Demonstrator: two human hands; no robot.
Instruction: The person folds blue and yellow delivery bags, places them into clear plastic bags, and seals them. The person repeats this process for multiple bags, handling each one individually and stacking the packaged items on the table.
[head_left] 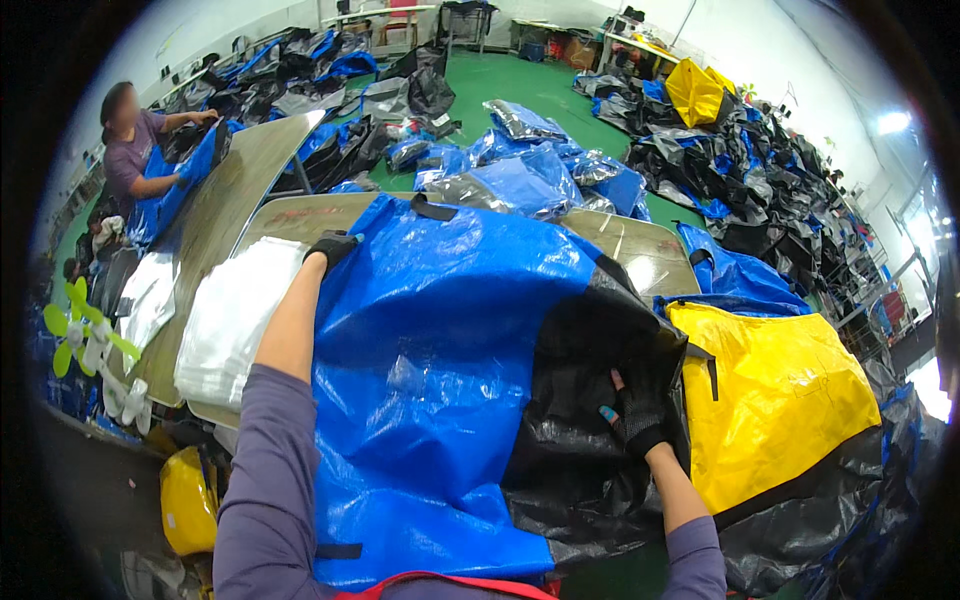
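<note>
A large bag-like piece of blue and black tarp (430, 330) with short black straps spreads over the table in front of me and hangs toward my body. My left hand (335, 247), in a black fingerless glove, is closed on its far left edge. Gloved the same way, my right hand (640, 425) lies on the black section with thumb and fingers apart; some fingers blend into the dark material. Beside my left forearm is a stack of clear plastic sheets or bags (235, 320). A yellow and black tarp bag (770, 395) lies right of my right hand.
Packed blue bundles (530, 180) are heaped beyond the table (650, 250). Black and blue tarp piles (740, 170) cover the far right floor. At left, another person (140, 160) handles a blue tarp piece at a second table (235, 175). A green-bladed fan (80, 330) stands nearby.
</note>
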